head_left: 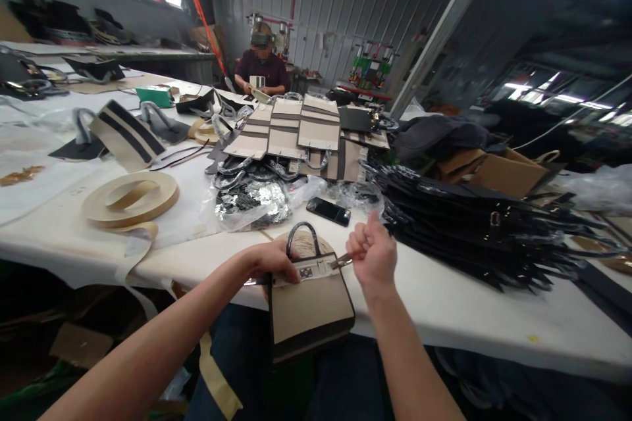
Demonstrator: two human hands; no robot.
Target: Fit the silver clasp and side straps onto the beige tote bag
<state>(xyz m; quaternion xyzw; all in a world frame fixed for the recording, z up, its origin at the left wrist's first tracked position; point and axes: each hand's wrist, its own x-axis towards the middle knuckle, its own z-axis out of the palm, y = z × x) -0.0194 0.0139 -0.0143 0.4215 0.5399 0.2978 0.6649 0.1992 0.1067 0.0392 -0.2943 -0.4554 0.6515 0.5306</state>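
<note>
A beige handbag (312, 309) with dark trim leans at the table's front edge, above the person's lap, its dark handle (303, 227) standing up. My left hand (279, 260) grips the bag's upper left part, thumb on the pale strip along the top. Just right of the bag's top, my right hand (372, 251) is closed round a small metal tool (342, 262), whose tip meets the strip's right end. Behind the bag lies a round coil of pale cord or tape, partly hidden.
A black phone (328, 211) and a plastic bag of dark pieces (254, 202) lie beyond my hands. Beige panels (318, 125) are piled behind, black pieces (454, 223) stacked right, a tape roll (131, 199) left. A person (264, 69) sits across the table.
</note>
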